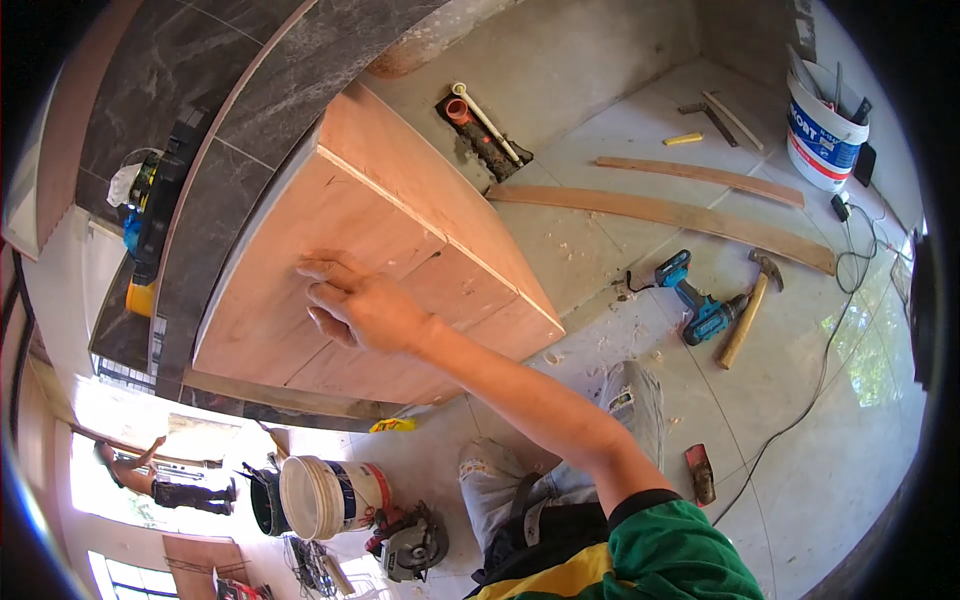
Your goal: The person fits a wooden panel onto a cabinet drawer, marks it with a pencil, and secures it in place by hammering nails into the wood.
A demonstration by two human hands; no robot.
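Reddish plywood (390, 238) lies beneath the right-hand grip (368, 312), loosely curled, slightly apart (contact unclear).

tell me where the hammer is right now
In the head view, the hammer lies on the tiled floor toward the right, its wooden handle just right of the blue drill.

Drill (702, 308) and hammer (746, 318): seemingly scant clearance.

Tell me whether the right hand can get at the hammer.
Probably yes, perhaps with some leaning: the right hand is at the wooden panel, and the hammer lies uncovered on the floor. The drill lies close beside it, but the hammer's grip end looks free.
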